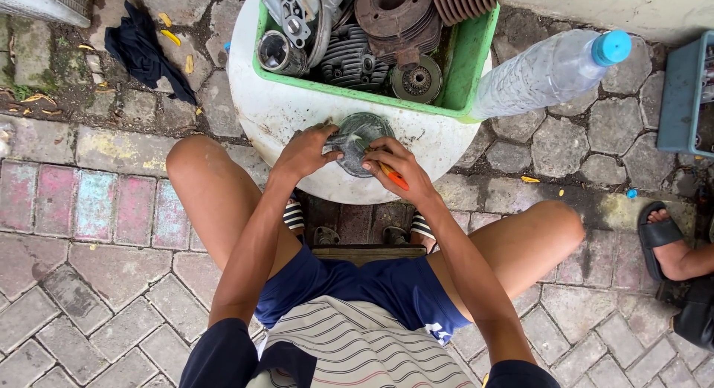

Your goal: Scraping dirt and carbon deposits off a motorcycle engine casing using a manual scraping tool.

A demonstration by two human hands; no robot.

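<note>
My left hand (306,152) grips the left side of a round, grimy metal engine part (360,135) that rests on a white round basin (275,113). My right hand (398,167) holds an orange-handled tool (393,175) against the part's right edge. I sit with my knees spread on either side of the basin. The tool's tip is hidden by my fingers and the part.
A green crate (468,61) on the basin holds several rusty and grey engine parts. A clear plastic bottle with a blue cap (547,72) leans at its right. A dark cloth (145,50) lies on the paving at left. Another person's sandalled foot (666,243) is at right, near a blue-grey bin (680,94).
</note>
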